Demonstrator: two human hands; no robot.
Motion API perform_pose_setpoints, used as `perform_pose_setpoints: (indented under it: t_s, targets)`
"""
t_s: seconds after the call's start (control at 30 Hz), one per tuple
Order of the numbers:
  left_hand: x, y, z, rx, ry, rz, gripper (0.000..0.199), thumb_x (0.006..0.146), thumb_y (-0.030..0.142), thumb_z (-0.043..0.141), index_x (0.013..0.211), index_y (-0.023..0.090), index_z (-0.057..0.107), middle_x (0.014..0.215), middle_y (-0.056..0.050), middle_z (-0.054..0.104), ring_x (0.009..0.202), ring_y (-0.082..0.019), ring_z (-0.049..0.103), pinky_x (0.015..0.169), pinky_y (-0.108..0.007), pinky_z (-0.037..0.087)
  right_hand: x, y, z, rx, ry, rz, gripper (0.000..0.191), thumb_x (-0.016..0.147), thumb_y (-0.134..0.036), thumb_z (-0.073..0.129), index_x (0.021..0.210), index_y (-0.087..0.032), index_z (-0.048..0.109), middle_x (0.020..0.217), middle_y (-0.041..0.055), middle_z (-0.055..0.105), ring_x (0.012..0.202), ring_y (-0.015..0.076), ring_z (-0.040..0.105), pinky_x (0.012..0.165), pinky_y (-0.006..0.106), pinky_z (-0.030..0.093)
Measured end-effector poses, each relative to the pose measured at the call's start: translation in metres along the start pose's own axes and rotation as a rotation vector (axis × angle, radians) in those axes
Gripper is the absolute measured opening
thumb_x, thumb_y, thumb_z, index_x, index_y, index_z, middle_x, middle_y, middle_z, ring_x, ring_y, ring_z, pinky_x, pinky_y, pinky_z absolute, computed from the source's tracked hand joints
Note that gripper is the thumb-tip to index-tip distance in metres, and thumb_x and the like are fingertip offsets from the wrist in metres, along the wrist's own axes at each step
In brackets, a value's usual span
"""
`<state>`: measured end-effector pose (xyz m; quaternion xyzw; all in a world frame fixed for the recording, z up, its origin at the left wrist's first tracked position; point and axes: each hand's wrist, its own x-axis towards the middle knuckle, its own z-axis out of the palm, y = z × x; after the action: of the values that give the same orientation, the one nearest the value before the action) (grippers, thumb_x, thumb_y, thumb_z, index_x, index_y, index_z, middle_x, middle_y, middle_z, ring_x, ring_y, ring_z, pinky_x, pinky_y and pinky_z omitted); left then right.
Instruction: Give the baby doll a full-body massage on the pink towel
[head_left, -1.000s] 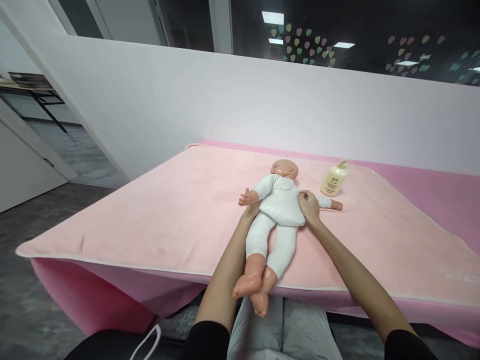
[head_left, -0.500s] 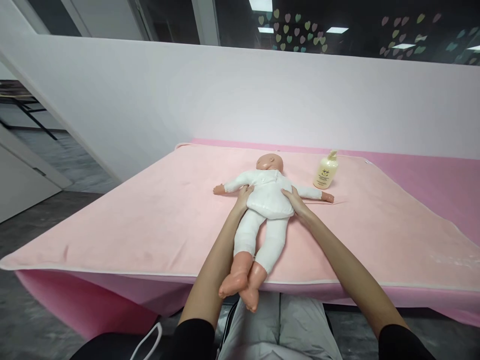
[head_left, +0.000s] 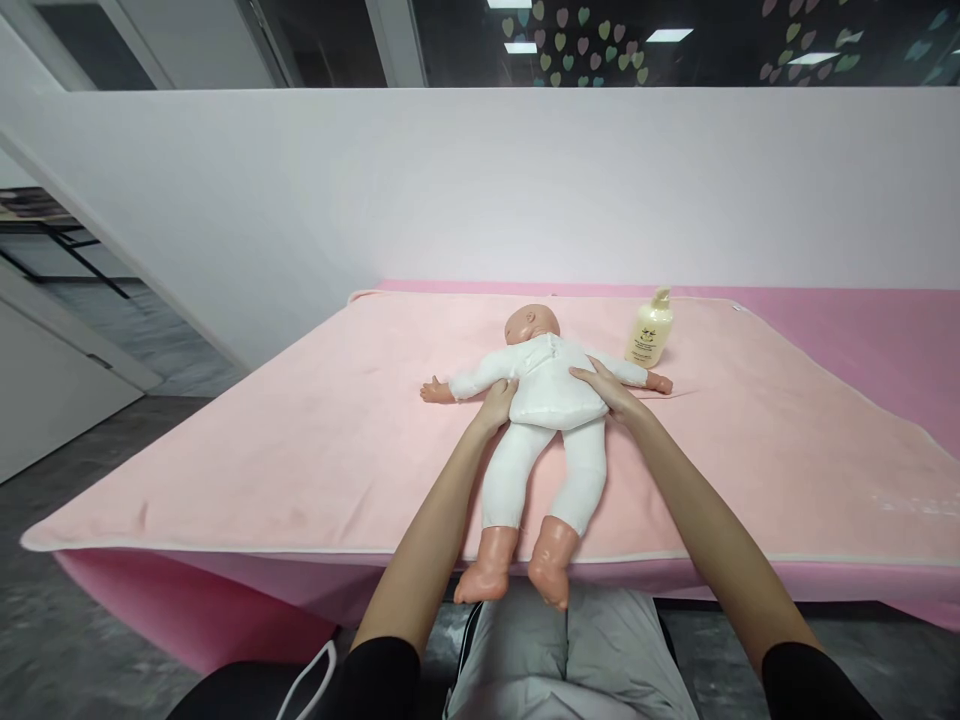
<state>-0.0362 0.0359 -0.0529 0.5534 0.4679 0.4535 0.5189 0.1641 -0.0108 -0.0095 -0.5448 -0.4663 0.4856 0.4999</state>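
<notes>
Baby doll (head_left: pixel 561 388) in white clothing lies stretched out on a pale pink blanket (head_left: pixel 300 430), head at far side, turned toward the left of the view, arms spread wide, legs a bit apart, bare feet reaching past the blanket's near edge. Left hand (head_left: pixel 496 402) and right hand (head_left: pixel 606 387) on either side of the torso, each grip clamped on the doll; right thumb and fingers on the white top, left fingers partly hidden. Pale yellow pump bottle (head_left: pixel 649 332), dark print on front, stands just beyond the doll's arm on the right. Blanket, white-edged, covers most of the pink-draped tabletop (head_left: pixel 847 340). White wall (head_left: pixel 480 190) behind, heart stickers (head_left: pixel 583 46) on dark glass above. Below: grey trousers (head_left: pixel 600 650), black sleeves (head_left: pixel 375 675), white cord (head_left: pixel 311 680) at lower left.
</notes>
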Motion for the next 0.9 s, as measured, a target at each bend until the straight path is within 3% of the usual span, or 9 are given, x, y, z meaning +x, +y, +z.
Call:
perform_pose_setpoints:
  t_s: [0.13, 0.3, 0.4, 0.53, 0.63, 0.7, 0.83, 0.9]
  targets:
    - [0.005, 0.001, 0.001, 0.232, 0.117, 0.086, 0.023, 0.083, 0.025, 0.048, 0.062, 0.016, 0.045, 0.065, -0.001, 0.051, 0.07, -0.016, 0.047, 0.068, -0.028, 0.036, 0.009, 0.019, 0.005, -0.028, 0.033, -0.074, 0.059, 0.069, -0.042, 0.064, 0.124, -0.025, 0.048, 0.128, 0.0035, 0.052, 0.115, 0.0204, 0.05, 0.1, 0.035, 0.04]
    - [0.0, 0.005, 0.007, 0.418, 0.251, 0.155, 0.029, 0.086, 0.021, 0.042, 0.057, 0.019, 0.035, 0.059, 0.002, 0.043, 0.062, -0.014, 0.042, 0.064, -0.027, 0.032, 0.02, 0.05, 0.009, -0.048, 0.284, -0.229, 0.054, 0.072, -0.049, 0.059, 0.119, -0.023, 0.052, 0.127, 0.0034, 0.053, 0.117, 0.0211, 0.047, 0.103, 0.036, 0.035]
    - [-0.005, 0.006, 0.009, 0.406, 0.314, 0.187, 0.031, 0.086, 0.023, 0.041, 0.057, 0.02, 0.033, 0.057, 0.002, 0.041, 0.061, -0.014, 0.041, 0.064, -0.027, 0.031, 0.021, 0.058, 0.008, -0.089, 0.343, -0.281, 0.052, 0.074, -0.051, 0.054, 0.117, -0.022, 0.054, 0.126, 0.0048, 0.054, 0.117, 0.0214, 0.048, 0.102, 0.037, 0.036]
    - [-0.004, 0.005, 0.01, 0.257, 0.318, 0.198, 0.029, 0.086, 0.025, 0.041, 0.058, 0.019, 0.038, 0.061, 0.0, 0.047, 0.065, -0.015, 0.046, 0.067, -0.027, 0.034, 0.021, 0.056, 0.005, -0.117, 0.322, -0.283, 0.051, 0.074, -0.052, 0.053, 0.115, -0.021, 0.055, 0.124, 0.0058, 0.055, 0.114, 0.0215, 0.05, 0.1, 0.037, 0.037]
    - [0.0, 0.004, 0.01, 0.053, 0.253, 0.158, 0.026, 0.083, 0.035, 0.047, 0.065, 0.016, 0.048, 0.073, -0.004, 0.058, 0.077, -0.018, 0.053, 0.075, -0.03, 0.038, 0.021, 0.054, 0.005, -0.108, 0.306, -0.252, 0.05, 0.074, -0.05, 0.054, 0.114, -0.02, 0.055, 0.124, 0.0071, 0.055, 0.114, 0.0215, 0.05, 0.1, 0.037, 0.037]
    - [0.0, 0.007, 0.01, -0.126, 0.134, 0.141, 0.027, 0.079, 0.041, 0.053, 0.081, 0.014, 0.054, 0.091, -0.009, 0.062, 0.09, -0.022, 0.056, 0.082, -0.033, 0.041, 0.022, 0.054, 0.005, -0.085, 0.293, -0.245, 0.05, 0.074, -0.049, 0.054, 0.113, -0.019, 0.055, 0.123, 0.0074, 0.056, 0.113, 0.0213, 0.051, 0.1, 0.036, 0.038]
    - [-0.009, 0.02, 0.012, -0.361, -0.184, 0.107, 0.048, 0.073, 0.038, 0.065, 0.112, 0.014, 0.049, 0.122, -0.013, 0.053, 0.112, -0.026, 0.05, 0.095, -0.038, 0.04, 0.023, 0.051, 0.004, 0.005, 0.314, -0.233, 0.05, 0.07, -0.048, 0.059, 0.111, -0.019, 0.055, 0.12, 0.0082, 0.057, 0.11, 0.0209, 0.053, 0.096, 0.035, 0.041]
    - [-0.015, 0.025, 0.013, -0.371, -0.263, 0.013, 0.052, 0.073, 0.035, 0.067, 0.116, 0.014, 0.045, 0.127, -0.015, 0.05, 0.115, -0.027, 0.048, 0.095, -0.039, 0.041, 0.022, 0.049, 0.003, 0.048, 0.382, -0.211, 0.055, 0.066, -0.048, 0.063, 0.11, -0.017, 0.053, 0.121, 0.0103, 0.056, 0.109, 0.0213, 0.054, 0.094, 0.034, 0.044]
